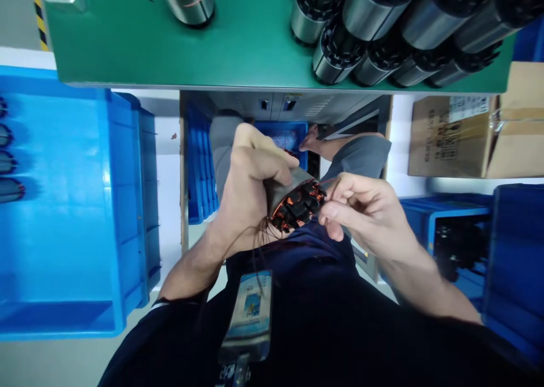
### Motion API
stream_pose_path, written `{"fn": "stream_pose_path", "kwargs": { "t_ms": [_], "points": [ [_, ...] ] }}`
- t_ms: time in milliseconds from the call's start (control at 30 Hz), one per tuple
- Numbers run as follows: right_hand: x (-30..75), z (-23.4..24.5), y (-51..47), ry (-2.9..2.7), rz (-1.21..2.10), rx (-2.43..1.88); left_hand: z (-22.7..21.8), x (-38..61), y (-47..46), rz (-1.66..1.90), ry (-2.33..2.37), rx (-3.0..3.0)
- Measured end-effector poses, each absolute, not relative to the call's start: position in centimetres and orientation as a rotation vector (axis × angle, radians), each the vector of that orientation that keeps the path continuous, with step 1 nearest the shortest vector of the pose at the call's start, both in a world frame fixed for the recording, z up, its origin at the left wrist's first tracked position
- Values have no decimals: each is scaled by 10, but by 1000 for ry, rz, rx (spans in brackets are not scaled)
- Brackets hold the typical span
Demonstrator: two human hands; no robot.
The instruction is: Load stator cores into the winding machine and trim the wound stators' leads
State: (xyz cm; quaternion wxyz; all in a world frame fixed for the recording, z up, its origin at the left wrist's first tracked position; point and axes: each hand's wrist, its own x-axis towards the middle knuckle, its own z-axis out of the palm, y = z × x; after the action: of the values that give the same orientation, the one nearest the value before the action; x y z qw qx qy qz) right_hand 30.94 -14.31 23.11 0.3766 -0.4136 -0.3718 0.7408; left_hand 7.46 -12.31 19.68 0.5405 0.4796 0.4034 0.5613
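A motor stator (pixel 296 203), a grey metal cylinder with black slotted end pieces and copper windings, is held over my lap. My left hand (pixel 255 177) wraps around its body, fingers closed on the metal side. The wound end tilts toward me, and thin dark wires hang from its left edge. At the right rim my right hand (pixel 355 205) has its thumb and fingers pinched together on a thin wire that runs to the stator. Part of the stator's far end is hidden behind my left hand.
Several stators (pixel 335 52) stand at the right of the green tabletop (pixel 250 41), and a copper-wound one (pixel 191 4) stands left. A blue crate (pixel 55 234) is at my left. Cardboard boxes (pixel 450 137) and a blue bin (pixel 450 205) of dark parts are at my right.
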Motion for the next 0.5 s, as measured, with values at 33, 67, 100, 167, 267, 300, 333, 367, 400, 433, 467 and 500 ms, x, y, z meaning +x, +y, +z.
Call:
{"fn": "stream_pose_path", "kwargs": {
  "t_ms": [33, 67, 100, 167, 267, 300, 333, 367, 400, 433, 467, 500],
  "points": [
    [312, 230, -145, -945, 1908, -1063, 195, 76, -122, 1355, 899, 1268],
    [314, 229, -148, -949, 1914, -1073, 192, 77, -122, 1363, 845, 1390],
    [316, 227, -152, -953, 1918, -1087, 188, 80, -124, 1360, 803, 1469],
    [318, 221, -160, -957, 1914, -1125, 178, 89, -131, 1344, 777, 1344],
    [316, 211, -168, -965, 1861, -1144, 171, 110, -146, 1151, 711, 690],
    [316, 209, -169, -977, 1849, -1135, 171, 117, -150, 1077, 667, 492],
    [316, 208, -170, -997, 1848, -1121, 173, 122, -153, 1020, 631, 346],
    [316, 209, -170, -1025, 1857, -1101, 176, 126, -155, 990, 599, 259],
    [317, 211, -169, -1059, 1870, -1080, 179, 128, -155, 999, 568, 213],
    [318, 214, -169, -1099, 1881, -1065, 183, 128, -155, 1032, 539, 196],
    [319, 219, -168, -1139, 1879, -1058, 186, 126, -154, 1064, 515, 202],
    [321, 225, -167, -1175, 1865, -1058, 188, 124, -154, 1088, 497, 226]
  ]
}}
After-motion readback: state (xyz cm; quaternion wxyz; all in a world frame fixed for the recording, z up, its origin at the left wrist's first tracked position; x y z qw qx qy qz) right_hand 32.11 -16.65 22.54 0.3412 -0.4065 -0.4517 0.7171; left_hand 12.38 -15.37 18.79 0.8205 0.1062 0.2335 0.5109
